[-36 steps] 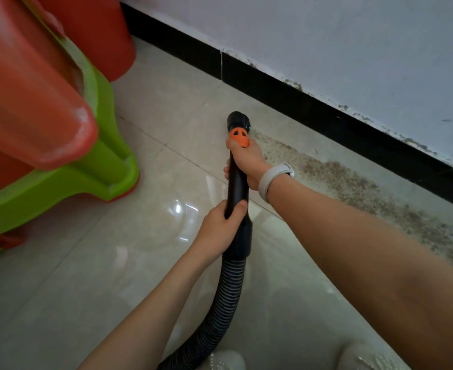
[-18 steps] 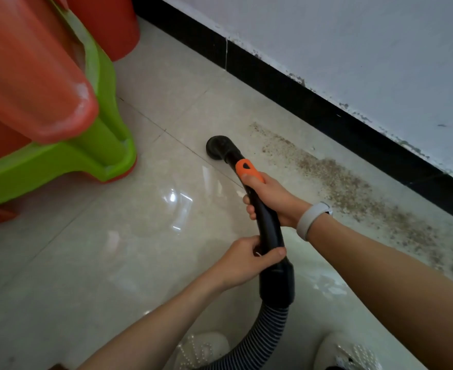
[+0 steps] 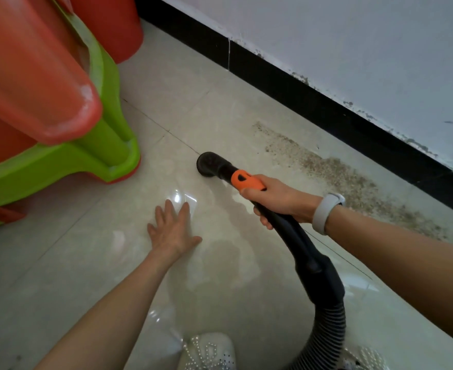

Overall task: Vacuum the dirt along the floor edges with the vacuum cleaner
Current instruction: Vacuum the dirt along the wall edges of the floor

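On the tiled floor [image 3: 220, 108] by the wall, the vacuum nozzle [image 3: 209, 164] sits mouth-down on a clean tile, well to the left of the dirt [image 3: 348, 180], which runs as a brown gritty band along the black skirting [image 3: 313, 102]. Right hand [image 3: 278, 201] is wrapped round the black wand [image 3: 294, 236] just behind the orange slider [image 3: 246, 180], thumb side up; a pale wristband [image 3: 326, 212] sits on that wrist. Left hand [image 3: 172, 231] is off the tool, fingers spread flat, over or on the tile; contact can't be confirmed. Ribbed hose [image 3: 329, 329] drops away at bottom right between the white shoes [image 3: 209, 351]. Red and green plastic stools [image 3: 59, 116] stacked at left, close to the nozzle but apart.

Step in hand, as I judge it: bring the nozzle onto the near end of the dirt band and work along the edge. To do it well:
- swing the nozzle right and towards the skirting, so the mouth lands on the thin leading end of the dirt, not the middle
- keep the mouth flat to the tile, no tilt, or grit gets pushed instead of sucked
- go slow along the band in overlapping passes; the heavier patch is further right
- run one pass tight against the skirting foot, where grains likely collect
- watch hose slack by the feet so it doesn't drag the wand off line
- one-handed hold looks enough; the left hand could steady the wand if it wobbles
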The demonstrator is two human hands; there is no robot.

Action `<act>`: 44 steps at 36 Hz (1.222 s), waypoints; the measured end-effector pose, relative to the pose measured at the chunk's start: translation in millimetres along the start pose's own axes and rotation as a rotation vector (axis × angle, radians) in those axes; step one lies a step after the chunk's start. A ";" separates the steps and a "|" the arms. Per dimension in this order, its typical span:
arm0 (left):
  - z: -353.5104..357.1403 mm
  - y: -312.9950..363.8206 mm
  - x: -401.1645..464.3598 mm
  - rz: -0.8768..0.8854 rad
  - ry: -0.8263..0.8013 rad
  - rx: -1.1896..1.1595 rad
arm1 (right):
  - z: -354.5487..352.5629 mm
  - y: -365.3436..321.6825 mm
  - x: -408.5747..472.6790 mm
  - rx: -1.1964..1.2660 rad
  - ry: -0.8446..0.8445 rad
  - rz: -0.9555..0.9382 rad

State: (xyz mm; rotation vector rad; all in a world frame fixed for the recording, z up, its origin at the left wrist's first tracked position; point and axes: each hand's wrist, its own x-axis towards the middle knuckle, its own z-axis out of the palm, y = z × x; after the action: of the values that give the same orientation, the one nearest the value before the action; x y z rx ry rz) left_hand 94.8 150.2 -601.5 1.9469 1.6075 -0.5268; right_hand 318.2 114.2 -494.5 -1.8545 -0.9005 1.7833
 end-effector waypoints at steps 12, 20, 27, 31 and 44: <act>-0.5 0.0 3.6 -0.019 0.001 0.013 | 21.9 -67.2 62.5 -0.025 0.027 -0.083; 0.4 -3.7 2.9 -0.019 0.049 0.039 | 40.9 -103.1 105.9 -0.343 0.167 -0.232; 1.3 -5.5 1.3 -0.035 0.039 0.025 | 18.7 -66.2 82.1 -0.416 0.186 -0.180; -2.5 -1.7 1.4 -0.051 0.001 0.007 | -3.8 -37.7 41.6 -0.409 0.180 -0.107; -11.7 42.2 13.0 -0.034 -0.041 0.035 | -38.8 41.9 -52.5 -0.573 0.254 0.031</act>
State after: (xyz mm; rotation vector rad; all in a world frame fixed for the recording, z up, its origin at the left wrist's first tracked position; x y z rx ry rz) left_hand 138.2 162.0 -593.4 1.9245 1.6190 -0.6082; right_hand 364.9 53.5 -481.9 -2.3792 -1.3852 1.3412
